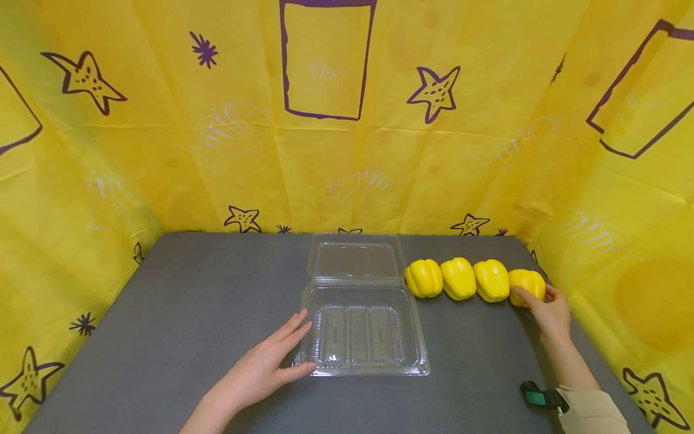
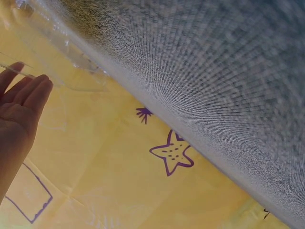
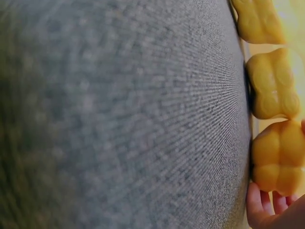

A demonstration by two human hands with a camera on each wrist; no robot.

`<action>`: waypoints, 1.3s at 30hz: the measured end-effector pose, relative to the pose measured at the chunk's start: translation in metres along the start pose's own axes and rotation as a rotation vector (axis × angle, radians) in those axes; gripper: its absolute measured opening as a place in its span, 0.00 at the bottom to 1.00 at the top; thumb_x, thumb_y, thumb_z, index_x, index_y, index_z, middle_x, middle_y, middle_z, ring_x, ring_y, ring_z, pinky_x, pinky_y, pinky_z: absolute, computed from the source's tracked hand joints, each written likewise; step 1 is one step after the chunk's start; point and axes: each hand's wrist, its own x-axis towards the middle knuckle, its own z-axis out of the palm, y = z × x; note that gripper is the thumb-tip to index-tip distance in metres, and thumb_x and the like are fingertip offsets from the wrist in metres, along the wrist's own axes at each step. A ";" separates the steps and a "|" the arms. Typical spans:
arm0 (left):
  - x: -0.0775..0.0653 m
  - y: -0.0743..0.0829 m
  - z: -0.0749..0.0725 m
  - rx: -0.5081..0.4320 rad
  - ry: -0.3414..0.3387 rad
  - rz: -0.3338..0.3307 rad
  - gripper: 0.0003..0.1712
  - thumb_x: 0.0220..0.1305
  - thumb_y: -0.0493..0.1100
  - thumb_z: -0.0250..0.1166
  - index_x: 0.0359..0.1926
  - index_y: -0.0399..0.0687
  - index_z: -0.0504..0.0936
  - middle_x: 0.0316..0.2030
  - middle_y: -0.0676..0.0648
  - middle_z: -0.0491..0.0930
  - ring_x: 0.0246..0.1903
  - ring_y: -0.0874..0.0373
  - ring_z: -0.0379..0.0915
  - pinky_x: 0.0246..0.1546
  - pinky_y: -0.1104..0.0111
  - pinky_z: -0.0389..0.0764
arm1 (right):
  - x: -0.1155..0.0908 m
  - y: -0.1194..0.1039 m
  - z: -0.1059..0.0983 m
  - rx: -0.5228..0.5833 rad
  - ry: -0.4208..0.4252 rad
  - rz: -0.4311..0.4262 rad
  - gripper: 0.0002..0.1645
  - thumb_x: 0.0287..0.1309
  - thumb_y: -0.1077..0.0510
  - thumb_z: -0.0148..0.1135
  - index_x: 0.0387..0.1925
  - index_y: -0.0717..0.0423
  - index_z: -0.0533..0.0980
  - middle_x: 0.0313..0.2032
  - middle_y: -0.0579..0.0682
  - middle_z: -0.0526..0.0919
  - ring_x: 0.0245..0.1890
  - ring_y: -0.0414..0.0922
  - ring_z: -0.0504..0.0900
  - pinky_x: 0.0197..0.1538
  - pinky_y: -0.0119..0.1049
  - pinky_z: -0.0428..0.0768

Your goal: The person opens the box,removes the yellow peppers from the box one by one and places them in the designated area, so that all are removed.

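An open clear plastic clamshell container [image 1: 358, 369] lies on the grey table, its lid [image 1: 355, 278] folded back toward the rear. My left hand [image 1: 265, 361] is at the container's left edge, fingers straight and spread along the rim; part of this hand [image 2: 21, 109] also shows in the left wrist view. Right of the lid stands a row of several yellow bell peppers [image 1: 425, 278]. My right hand [image 1: 553, 313] grips the rightmost yellow bell pepper [image 1: 527, 284], thumb on its front and fingers round its right side. The right wrist view shows that pepper [image 3: 279, 155] with fingertips against it.
The grey table [image 1: 217, 289] reaches back to a yellow curtain [image 1: 347, 157] with purple starfish drawings, which also closes in the left and right sides. A black strap with a green patch [image 1: 535, 398] is on my right wrist by the sleeve [image 1: 591, 410].
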 end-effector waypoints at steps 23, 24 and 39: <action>0.001 0.003 -0.002 -0.001 -0.007 -0.004 0.46 0.60 0.70 0.60 0.72 0.49 0.65 0.75 0.53 0.52 0.72 0.51 0.52 0.60 0.44 0.68 | -0.001 0.000 -0.002 0.007 -0.010 -0.003 0.57 0.57 0.41 0.67 0.74 0.65 0.49 0.63 0.61 0.62 0.49 0.47 0.69 0.40 0.23 0.74; 0.001 0.003 -0.002 0.001 -0.008 -0.006 0.46 0.60 0.70 0.60 0.72 0.49 0.65 0.75 0.53 0.52 0.71 0.51 0.52 0.60 0.44 0.68 | -0.002 -0.001 -0.003 -0.005 0.000 -0.009 0.56 0.57 0.40 0.66 0.74 0.65 0.50 0.63 0.61 0.62 0.51 0.49 0.68 0.42 0.24 0.72; -0.001 0.004 -0.002 0.029 0.015 0.022 0.46 0.61 0.71 0.58 0.71 0.48 0.66 0.75 0.52 0.52 0.72 0.52 0.49 0.59 0.46 0.68 | -0.021 -0.012 -0.001 -0.059 0.185 -0.198 0.48 0.56 0.46 0.67 0.70 0.65 0.58 0.66 0.65 0.61 0.58 0.60 0.63 0.60 0.44 0.65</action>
